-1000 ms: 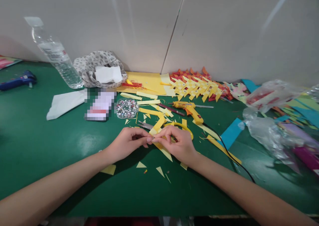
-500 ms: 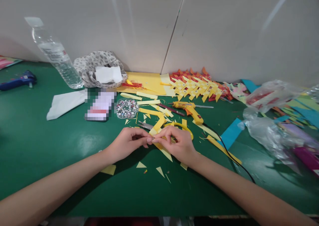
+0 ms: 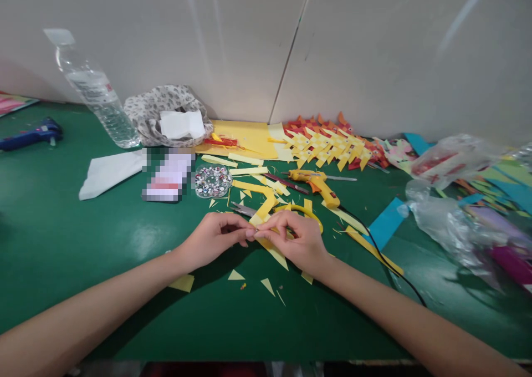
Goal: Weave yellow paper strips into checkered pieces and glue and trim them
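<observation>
My left hand (image 3: 214, 243) and my right hand (image 3: 297, 243) meet over the middle of the green table, thumbs and forefingers pinched tip to tip. Whatever sits between the fingertips is too small to make out. Under and behind the fingers lie yellow paper strips (image 3: 275, 256). Scissors (image 3: 244, 209) with yellow handles rest just beyond, partly covered by the strips and the right hand. Small paper triangles (image 3: 236, 275) are scattered nearer to me. A round clear case of small googly eyes (image 3: 213, 181) stands behind the left hand.
A yellow glue gun (image 3: 310, 177) trails a black cord to the right. Woven paper fish (image 3: 328, 147) lie by the wall. At left stand a water bottle (image 3: 97, 91), a cloth bag (image 3: 143, 111) and a blue tool (image 3: 31, 137). Plastic bags (image 3: 453, 222) fill the right.
The hands hold nearly the same pinch at the same spot. The whole view has shifted very slightly; nothing on the table has visibly moved.
</observation>
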A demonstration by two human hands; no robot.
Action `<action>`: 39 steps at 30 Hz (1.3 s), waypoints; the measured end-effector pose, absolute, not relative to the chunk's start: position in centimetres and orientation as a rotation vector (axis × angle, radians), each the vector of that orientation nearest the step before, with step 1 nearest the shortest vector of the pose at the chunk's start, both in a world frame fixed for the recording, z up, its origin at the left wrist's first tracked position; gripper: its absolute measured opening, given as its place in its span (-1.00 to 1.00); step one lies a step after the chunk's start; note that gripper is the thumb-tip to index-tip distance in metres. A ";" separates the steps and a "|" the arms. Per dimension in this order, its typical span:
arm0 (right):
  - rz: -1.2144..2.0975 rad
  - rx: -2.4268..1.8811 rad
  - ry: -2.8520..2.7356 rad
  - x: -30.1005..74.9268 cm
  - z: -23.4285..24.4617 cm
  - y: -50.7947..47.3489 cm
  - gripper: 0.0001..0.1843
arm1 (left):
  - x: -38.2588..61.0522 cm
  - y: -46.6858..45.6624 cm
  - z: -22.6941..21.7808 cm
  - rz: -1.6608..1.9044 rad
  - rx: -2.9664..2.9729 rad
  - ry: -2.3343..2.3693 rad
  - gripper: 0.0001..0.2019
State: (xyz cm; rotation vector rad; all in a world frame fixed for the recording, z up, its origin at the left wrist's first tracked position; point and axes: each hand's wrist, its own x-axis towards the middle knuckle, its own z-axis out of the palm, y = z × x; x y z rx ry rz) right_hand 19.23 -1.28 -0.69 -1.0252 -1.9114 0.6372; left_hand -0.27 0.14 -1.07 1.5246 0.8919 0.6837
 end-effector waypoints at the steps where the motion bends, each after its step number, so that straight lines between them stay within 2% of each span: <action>1: 0.643 -1.026 -1.908 19.2 -0.7 -1.3 -0.60 | -0.3 0.1 -1.1 0.682 1.524 0.892 -0.79; 39: 0.606 -0.932 -1.964 19.4 -0.7 -1.3 -0.65 | 0.2 0.0 -0.5 0.663 1.546 0.980 -0.80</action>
